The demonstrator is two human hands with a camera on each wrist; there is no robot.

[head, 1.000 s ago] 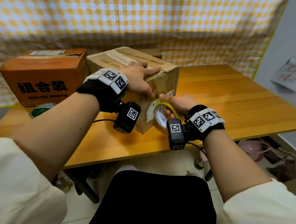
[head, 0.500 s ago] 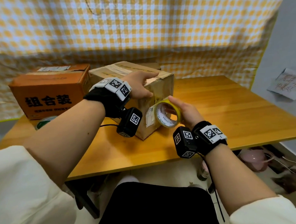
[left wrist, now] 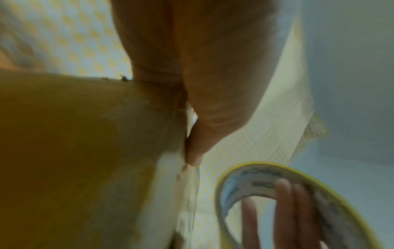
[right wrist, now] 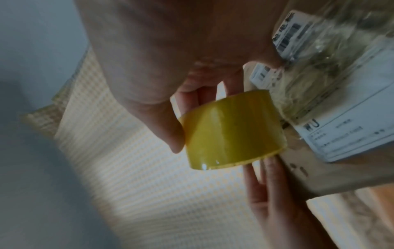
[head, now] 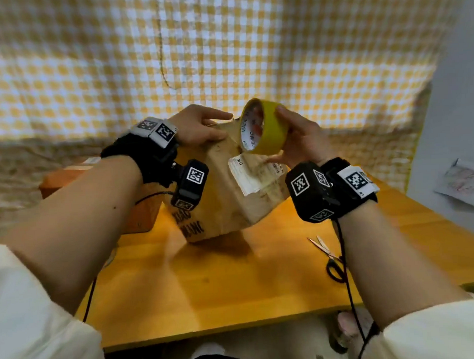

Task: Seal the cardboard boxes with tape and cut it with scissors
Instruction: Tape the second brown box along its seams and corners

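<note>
While the right hand (head: 299, 140) grips the tape roll (head: 263, 127), fingers through its core.
Left hand (head: 197, 126), fingers extended, presses flat on the brown box (head: 231, 196) top.

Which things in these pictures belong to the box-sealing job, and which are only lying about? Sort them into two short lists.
Part of the job:
- brown box, under the left hand
- yellow tape roll, held in the right hand
- scissors on the table
- orange box, behind the left arm

Lying about:
- checked cloth behind
- paper at far right
</note>
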